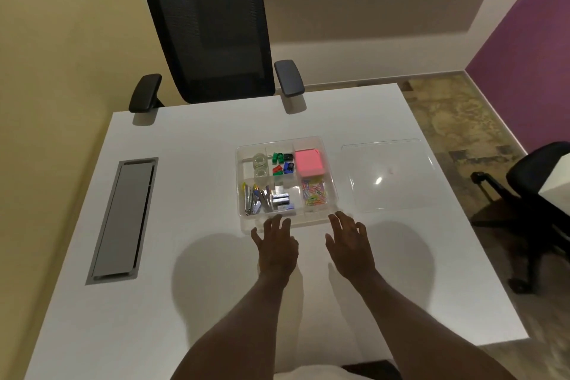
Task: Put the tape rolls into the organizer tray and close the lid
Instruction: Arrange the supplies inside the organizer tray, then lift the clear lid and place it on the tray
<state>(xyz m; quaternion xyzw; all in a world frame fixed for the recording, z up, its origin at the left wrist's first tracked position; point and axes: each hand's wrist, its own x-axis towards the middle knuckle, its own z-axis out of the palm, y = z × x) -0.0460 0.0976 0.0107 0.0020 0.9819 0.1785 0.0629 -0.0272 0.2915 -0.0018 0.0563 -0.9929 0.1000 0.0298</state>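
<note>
A clear plastic organizer tray [239, 194] sits at the middle of the white table. Two clear tape rolls [260, 165] lie one behind the other in its back-left compartment. The tray's clear lid [388, 176] lies flat on the table to the right, apart from the tray. My left hand [276, 244] hovers at the tray's near edge with fingers spread and nothing in it. My right hand [348, 241] is just right of it, fingers apart, its fingertips by the tray's near-right corner.
Other compartments hold small coloured clips [282, 163], a pink sticky-note block [308, 162], staplers and staples [265, 199] and coloured paper clips [314, 193]. A grey cable hatch [123, 219] is set in the table at left. Black office chairs stand behind the table [212, 34] and at right [536, 194].
</note>
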